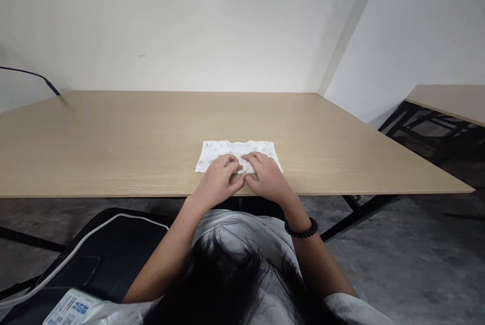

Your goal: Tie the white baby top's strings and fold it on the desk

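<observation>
A small white baby shirt with a light print lies on the table close to its front edge. It is wide and short, apparently folded, with the neckline on the far side. My left hand is at the middle of its near edge, fingers bent over the cloth and thumb at the edge. Mirroring it, my right hand has its fingers curved on the cloth and its thumb close to the left thumb. Both hands appear to hold the near edge between thumb and fingers; part of that edge is hidden beneath them.
The wooden table reaches back to a white wall. A black cable comes down at the far left. To the left below stands a dark chair with a white cord and a labelled package. Another table is at right.
</observation>
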The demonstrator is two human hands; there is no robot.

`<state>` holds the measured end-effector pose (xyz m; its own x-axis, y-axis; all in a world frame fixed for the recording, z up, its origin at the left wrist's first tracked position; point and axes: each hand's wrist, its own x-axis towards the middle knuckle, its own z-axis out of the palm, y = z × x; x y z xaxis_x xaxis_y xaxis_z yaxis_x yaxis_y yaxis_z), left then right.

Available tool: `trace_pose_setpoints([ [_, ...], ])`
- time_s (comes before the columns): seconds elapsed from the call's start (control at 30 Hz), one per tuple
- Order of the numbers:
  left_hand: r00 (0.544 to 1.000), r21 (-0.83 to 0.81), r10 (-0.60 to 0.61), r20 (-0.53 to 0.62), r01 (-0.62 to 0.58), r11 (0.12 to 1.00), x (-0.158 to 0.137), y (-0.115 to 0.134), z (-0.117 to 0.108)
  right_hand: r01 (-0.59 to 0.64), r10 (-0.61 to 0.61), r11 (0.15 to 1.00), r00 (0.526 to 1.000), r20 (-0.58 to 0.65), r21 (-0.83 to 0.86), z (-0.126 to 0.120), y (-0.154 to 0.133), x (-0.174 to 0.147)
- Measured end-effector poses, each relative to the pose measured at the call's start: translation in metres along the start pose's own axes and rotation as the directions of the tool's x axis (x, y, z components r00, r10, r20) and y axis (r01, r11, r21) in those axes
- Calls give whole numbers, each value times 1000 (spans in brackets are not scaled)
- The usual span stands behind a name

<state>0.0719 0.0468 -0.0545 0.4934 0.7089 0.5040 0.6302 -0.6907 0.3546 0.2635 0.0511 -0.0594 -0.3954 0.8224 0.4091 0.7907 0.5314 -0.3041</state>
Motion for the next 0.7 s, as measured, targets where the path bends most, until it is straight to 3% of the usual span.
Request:
trace_pose_setpoints([
  [0.17,997,102,-43,68,36,994,-8,2,-8,61,-62,998,998,21,16,-4,4,-5],
  [0.4,948,187,-116,297,62,980,-38,-14,-32,148,-145,989,981,126,-7,-11,5,-25],
  [0.57,981,218,-86,177,46,975,-55,-13,-37,195,-203,978,973,111,78,-16,5,-40],
  [0.7,995,213,-13,101,-8,977,-64,-11,-40,162,-172,979,982,79,120,-25,-2,-54],
])
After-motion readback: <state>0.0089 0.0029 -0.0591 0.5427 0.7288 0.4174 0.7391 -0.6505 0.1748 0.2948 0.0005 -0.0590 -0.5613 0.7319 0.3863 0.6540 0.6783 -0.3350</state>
